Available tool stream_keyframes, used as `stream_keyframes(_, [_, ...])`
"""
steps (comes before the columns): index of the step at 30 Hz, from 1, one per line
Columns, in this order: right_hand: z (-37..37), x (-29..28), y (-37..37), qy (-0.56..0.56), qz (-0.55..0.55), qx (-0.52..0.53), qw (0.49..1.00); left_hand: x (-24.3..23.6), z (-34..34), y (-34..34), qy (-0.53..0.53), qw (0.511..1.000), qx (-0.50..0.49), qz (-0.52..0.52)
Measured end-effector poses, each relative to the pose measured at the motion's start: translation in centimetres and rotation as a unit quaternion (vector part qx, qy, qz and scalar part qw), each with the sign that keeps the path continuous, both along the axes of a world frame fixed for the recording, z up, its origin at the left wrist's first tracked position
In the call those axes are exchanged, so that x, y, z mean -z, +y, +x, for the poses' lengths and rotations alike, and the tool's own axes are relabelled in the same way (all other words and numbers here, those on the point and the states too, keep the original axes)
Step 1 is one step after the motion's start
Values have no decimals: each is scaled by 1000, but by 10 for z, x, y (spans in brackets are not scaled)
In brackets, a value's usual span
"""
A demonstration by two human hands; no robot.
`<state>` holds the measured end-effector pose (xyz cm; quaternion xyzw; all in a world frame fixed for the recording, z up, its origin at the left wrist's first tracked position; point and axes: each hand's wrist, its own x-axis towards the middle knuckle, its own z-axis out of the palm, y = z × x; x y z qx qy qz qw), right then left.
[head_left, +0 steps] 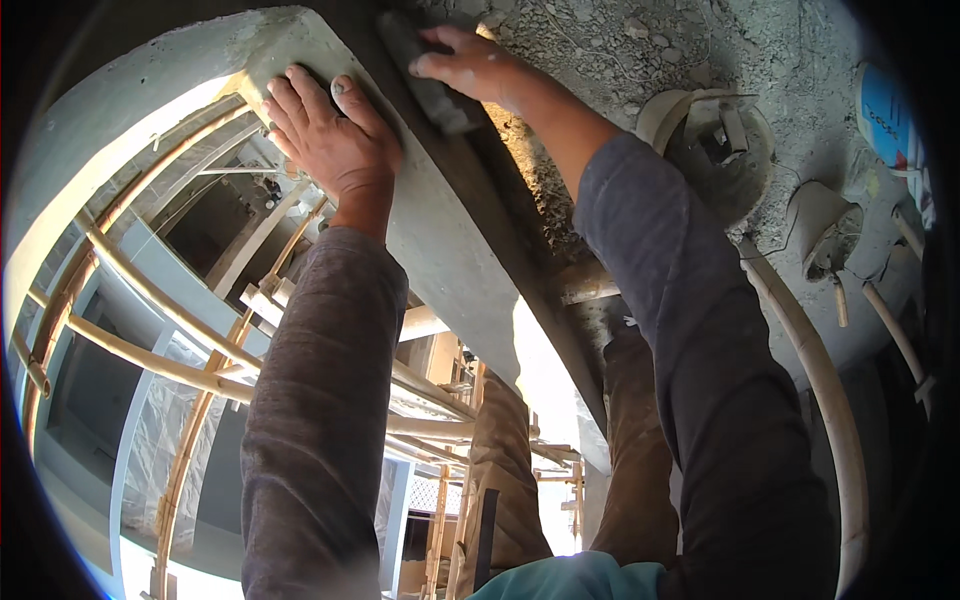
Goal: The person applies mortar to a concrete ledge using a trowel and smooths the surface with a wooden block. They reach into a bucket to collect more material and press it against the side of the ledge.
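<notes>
My left hand lies flat with fingers spread on the smooth grey cement face of a narrow wall top. It holds nothing. Beyond it, my right hand grips a dark, flat rectangular float, smeared by motion. The float is over the darker, damp-looking band along the wall's upper edge. Its handle is hidden by my fingers and the blur. Both my forearms, in dark sleeves, reach up from the lower edge, and my legs stand on either side of the wall.
Right of the wall is rubble-strewn ground. A round mortar pan with a tool in it, a tipped bucket and a blue-and-white container stand there. Bamboo scaffold poles cross a deep drop at left.
</notes>
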<state>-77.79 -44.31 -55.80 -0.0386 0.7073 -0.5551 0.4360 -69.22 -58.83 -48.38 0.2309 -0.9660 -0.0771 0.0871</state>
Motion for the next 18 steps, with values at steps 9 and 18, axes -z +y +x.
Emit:
stream_keyframes(9, [-28, -5, -9, 119, -125, 108, 979, 2, -5, 6, -10, 1000, 6, -11])
stream_keyframes(18, [61, -30, 44, -8, -20, -25, 999, 1, 1, -1, 1, 1000, 4, 18])
